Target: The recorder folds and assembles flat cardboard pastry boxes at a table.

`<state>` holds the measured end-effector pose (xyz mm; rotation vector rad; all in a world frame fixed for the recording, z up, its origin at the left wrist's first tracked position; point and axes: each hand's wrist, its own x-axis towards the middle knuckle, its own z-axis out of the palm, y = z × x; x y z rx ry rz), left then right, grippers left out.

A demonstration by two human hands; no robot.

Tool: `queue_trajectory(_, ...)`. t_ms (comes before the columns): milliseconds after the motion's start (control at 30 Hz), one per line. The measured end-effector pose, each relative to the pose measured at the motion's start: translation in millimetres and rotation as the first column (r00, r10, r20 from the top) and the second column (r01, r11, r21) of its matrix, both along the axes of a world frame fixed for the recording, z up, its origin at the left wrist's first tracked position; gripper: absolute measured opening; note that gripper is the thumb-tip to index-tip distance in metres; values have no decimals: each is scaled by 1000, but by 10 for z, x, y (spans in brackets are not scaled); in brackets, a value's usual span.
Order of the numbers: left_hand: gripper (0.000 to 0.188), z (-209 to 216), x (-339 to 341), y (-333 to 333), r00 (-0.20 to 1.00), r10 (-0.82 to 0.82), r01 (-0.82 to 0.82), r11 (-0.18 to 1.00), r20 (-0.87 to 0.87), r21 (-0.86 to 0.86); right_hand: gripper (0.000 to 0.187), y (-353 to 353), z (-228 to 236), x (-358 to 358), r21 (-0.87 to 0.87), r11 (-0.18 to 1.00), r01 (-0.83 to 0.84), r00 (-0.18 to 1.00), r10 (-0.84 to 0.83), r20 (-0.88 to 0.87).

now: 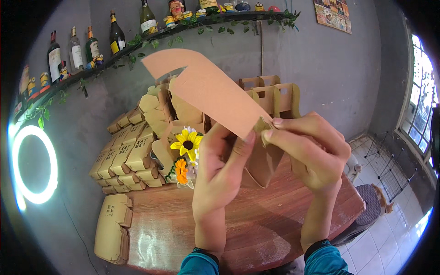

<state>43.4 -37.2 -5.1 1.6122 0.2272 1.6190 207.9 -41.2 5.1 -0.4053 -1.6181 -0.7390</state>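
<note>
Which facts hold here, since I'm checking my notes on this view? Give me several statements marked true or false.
1. The left hand and right hand both touch a brown cardboard piece. True.
2. The cardboard piece lies flat. False: the hands hold it up above the wooden table.
3. A glowing ring light is at the picture's left. True.
4. All flowers in view are blue. False: a yellow flower and an orange flower show.
5. Bottles stand on a wall shelf. True.
</note>
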Motion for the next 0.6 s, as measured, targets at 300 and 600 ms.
queue_trajectory(300, 22, -42, -92, -129, 998, 56, -55, 997, -17, 62, 22, -58, 2, -28, -13, 999, -41, 996, 42, 85)
queue_trajectory(600, 16, -22, -13, -132, 996, 73, -72, 997, 42, -30, 25, -136, 30, -17, -108, 994, -2, 1000, 3, 10)
